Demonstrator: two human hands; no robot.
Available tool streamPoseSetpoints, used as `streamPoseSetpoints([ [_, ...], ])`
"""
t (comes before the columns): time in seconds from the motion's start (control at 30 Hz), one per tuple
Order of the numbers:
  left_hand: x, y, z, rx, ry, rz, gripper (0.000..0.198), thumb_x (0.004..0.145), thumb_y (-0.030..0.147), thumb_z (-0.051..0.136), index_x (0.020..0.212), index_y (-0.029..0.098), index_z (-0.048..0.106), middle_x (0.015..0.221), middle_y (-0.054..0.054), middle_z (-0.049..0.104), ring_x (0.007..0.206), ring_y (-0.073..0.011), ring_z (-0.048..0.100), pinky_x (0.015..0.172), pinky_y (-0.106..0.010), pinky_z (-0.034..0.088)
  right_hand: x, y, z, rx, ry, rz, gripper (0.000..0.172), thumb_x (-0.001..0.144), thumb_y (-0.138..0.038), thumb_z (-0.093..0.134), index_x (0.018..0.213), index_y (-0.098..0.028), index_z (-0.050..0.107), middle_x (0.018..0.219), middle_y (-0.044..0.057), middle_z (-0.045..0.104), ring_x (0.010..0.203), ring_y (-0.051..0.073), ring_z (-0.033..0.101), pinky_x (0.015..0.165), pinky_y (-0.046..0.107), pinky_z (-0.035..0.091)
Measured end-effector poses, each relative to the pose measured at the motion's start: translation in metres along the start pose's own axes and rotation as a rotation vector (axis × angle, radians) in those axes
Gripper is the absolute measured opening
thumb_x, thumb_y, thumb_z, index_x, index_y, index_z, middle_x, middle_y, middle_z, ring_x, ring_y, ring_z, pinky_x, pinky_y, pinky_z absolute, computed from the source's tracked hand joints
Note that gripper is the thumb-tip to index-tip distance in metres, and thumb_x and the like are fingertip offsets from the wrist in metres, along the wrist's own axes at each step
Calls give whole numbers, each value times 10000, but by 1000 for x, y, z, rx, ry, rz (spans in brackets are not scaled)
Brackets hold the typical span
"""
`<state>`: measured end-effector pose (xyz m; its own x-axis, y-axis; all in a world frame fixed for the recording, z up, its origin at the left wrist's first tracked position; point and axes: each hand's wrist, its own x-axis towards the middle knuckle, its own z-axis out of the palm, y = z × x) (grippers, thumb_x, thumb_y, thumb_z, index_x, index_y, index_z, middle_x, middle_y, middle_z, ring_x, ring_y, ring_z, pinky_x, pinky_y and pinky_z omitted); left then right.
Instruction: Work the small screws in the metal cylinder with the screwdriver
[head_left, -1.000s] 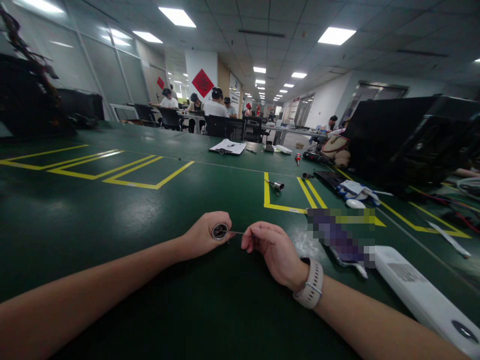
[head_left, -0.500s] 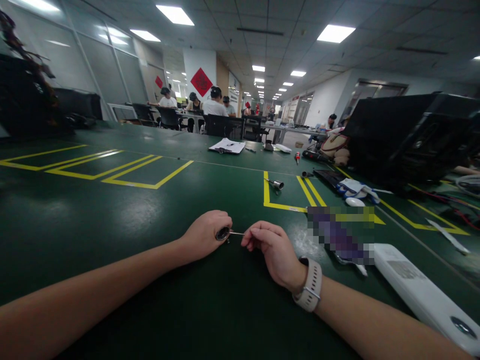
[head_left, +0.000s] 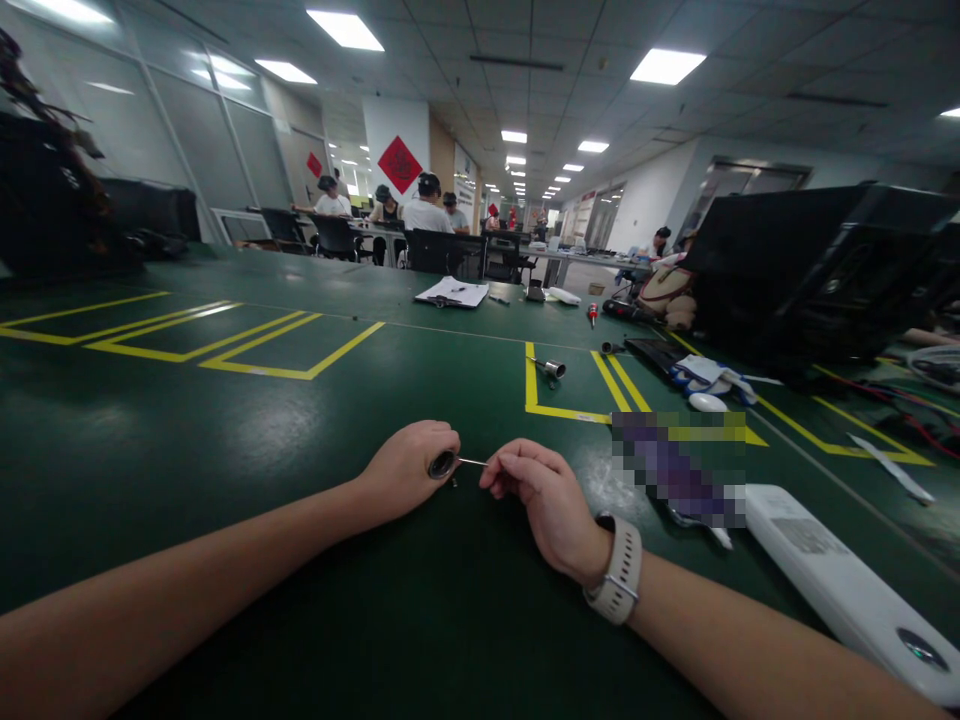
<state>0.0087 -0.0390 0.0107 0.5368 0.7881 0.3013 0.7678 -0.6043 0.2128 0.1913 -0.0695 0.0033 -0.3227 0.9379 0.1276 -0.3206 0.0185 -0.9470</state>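
Observation:
My left hand (head_left: 411,468) is wrapped round a metal cylindrical part (head_left: 442,464), whose round dark end faces me. A thin metal rod (head_left: 472,462) reaches from beside that part to the fingertips of my right hand (head_left: 534,490), which pinch its end. Both hands are just above the green table (head_left: 360,620). A pale watch is on my right wrist. Further off, a similar metal part (head_left: 553,369) lies beside a yellow tape line. Most of the held part is hidden by my left fingers.
At the right are a long white device (head_left: 832,570), a blurred purple item (head_left: 675,470), a white-and-blue glove (head_left: 711,378) and a black case (head_left: 810,270). A clipboard (head_left: 451,291) and a red screwdriver (head_left: 592,315) lie further back. Several people sit beyond the table.
The whole view has shifted very slightly. Both hands keep their hold and their places relative to each other.

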Motion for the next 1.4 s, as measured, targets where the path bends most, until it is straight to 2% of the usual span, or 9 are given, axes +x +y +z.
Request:
streamPoseSetpoints([
  [0.27,0,1,1,41,9,0,113,775,141,484,666,164,499,673,-8,521,658,-149,494,594,-256,361,-1,-1,2,-70,-51,27,159,764,-216,503,688,-157,630,699,31,619,662,142,522,644,283,383],
  [0.63,0,-1,2,16,20,-55,134,781,191,502,650,172,484,665,1,509,652,-150,494,586,-258,356,1,4,-1,2,57,-5,163,706,-170,492,589,-153,605,563,16,584,562,132,493,570,266,363],
  [1.2,1,2,-1,-3,19,-167,125,774,214,498,656,180,471,672,4,521,649,-155,504,572,-262,354,-1,2,-2,-92,111,-30,181,731,-193,485,592,-163,596,562,7,560,573,135,488,573,270,359],
  [1.4,0,0,1,33,32,-129,111,773,189,481,664,179,468,666,3,513,649,-153,500,577,-261,353,-2,1,2,-70,3,-41,163,761,-206,499,665,-162,623,650,20,602,636,141,512,631,281,382],
])
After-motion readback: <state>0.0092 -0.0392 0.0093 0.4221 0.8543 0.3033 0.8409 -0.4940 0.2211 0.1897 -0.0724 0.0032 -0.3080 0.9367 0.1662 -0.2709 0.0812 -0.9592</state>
